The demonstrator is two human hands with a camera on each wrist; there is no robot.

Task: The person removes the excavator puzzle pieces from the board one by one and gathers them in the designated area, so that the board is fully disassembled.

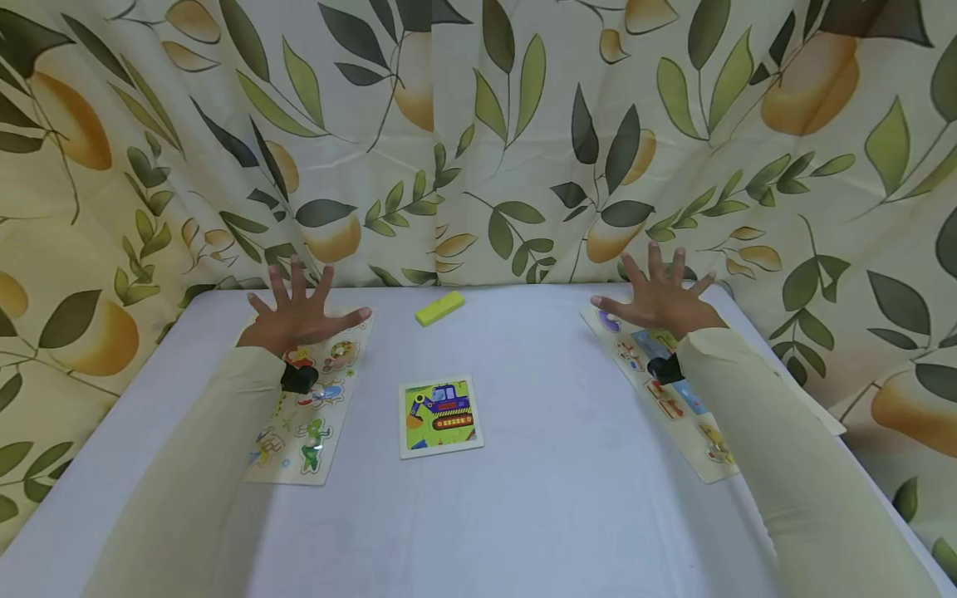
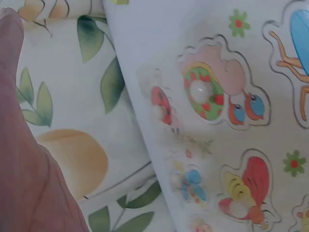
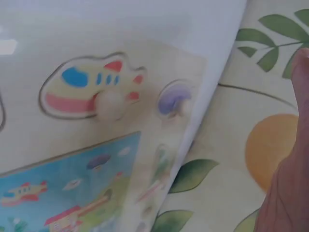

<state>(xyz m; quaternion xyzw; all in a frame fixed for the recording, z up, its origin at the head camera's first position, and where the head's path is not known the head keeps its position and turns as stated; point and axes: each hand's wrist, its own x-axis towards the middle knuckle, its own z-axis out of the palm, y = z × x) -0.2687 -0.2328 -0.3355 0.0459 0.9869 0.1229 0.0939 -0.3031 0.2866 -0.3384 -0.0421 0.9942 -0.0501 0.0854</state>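
My left hand (image 1: 295,318), fingers spread wide, is held over the far end of a wooden peg puzzle board (image 1: 317,448) with insect pieces. In the left wrist view a snail piece (image 2: 217,87) with a white knob sits in that board. The right hand (image 1: 665,301), also with fingers spread, is above a second peg puzzle board (image 1: 706,457). An airplane piece (image 3: 91,87) and a picture of a blue sky scene show on it in the right wrist view. Neither hand holds anything. Between the boards lies a small square excavator jigsaw puzzle (image 1: 441,415) in a white frame.
A yellow-green block (image 1: 439,308) lies near the back edge of the white-covered table (image 1: 546,498). A curtain (image 1: 478,166) printed with fruit and leaves hangs behind and along both sides. Dark straps (image 1: 299,378) circle both wrists.
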